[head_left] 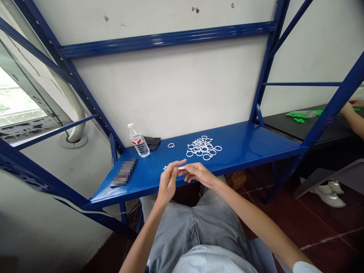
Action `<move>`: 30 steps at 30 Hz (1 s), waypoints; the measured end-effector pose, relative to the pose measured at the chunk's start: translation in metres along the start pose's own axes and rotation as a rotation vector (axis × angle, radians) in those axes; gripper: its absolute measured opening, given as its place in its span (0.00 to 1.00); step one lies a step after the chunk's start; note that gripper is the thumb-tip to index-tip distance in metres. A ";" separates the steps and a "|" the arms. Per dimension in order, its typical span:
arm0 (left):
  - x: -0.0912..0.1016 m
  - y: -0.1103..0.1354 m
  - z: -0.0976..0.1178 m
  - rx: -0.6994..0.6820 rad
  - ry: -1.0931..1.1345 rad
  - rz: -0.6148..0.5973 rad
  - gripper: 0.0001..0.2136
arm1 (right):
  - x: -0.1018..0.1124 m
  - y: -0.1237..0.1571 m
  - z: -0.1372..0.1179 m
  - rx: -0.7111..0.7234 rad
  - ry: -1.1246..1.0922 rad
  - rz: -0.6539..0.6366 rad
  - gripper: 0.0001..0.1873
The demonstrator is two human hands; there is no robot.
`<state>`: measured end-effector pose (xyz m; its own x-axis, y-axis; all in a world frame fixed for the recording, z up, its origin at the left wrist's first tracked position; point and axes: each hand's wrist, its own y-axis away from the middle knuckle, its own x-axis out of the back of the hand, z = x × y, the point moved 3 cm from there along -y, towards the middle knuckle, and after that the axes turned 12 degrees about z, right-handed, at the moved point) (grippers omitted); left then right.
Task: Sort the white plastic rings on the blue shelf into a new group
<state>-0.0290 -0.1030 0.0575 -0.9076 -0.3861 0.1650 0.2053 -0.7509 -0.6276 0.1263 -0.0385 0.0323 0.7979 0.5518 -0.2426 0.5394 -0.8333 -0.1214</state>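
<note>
Seated, lap in grey jeans [196, 223] at the bottom of the view. Both forearms reach forward and meet over the near edge of a blue shelf [250, 144].

Left hand [168, 181] and right hand [199, 173] share one small white piece [181, 167], just above the shelf's front lip.
- Piece seen as a thin, pale sliver. Long axis runs left to right, roughly level and parallel to the shelf edge; one end points into each hand. Too small to tell its full shape.
- Left fingers [178, 163]: thumb and forefinger closed to a pinch on the piece's left end, the others curled loosely beneath.
- Right fingers [190, 169]: tips drawn together on the right end, palm turned down, the rest of the hand relaxed.
- A tiny white bit shows just left of the left hand; cannot tell whether it belongs to the piece.

On the shelf, farther back:
- Flat blurred object [124, 172] at the left, near the front corner.
- Heap of white rings [203, 148] mid-shelf, directly beyond the hands, lying flat and overlapping.
- Single ring [171, 145] apart from the heap, to its left.
- Water bottle [139, 142], clear with red label and white cap, upright with a slight lean, beside a crumpled black item [152, 142] against the wall.

Beyond: blue rack frame [167, 38] against a pale wall [182, 91].

Far right: another person's hand [355, 103] over a dark bench [330, 129] with green pieces [303, 114]; pale shoes [331, 193] on the floor below.
</note>
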 end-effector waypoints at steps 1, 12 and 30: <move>0.000 0.000 0.000 -0.020 -0.011 -0.020 0.20 | 0.001 -0.001 0.001 -0.006 -0.007 0.012 0.32; 0.002 -0.007 -0.031 0.242 -0.040 0.020 0.23 | 0.021 -0.012 0.004 0.182 0.266 0.144 0.33; 0.004 -0.006 -0.007 -0.016 -0.271 0.052 0.16 | 0.018 0.002 -0.013 0.402 0.646 0.208 0.26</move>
<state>-0.0366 -0.0962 0.0560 -0.7643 -0.5546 0.3290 0.2411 -0.7189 -0.6520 0.1454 -0.0292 0.0405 0.9365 0.1910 0.2940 0.3217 -0.8017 -0.5037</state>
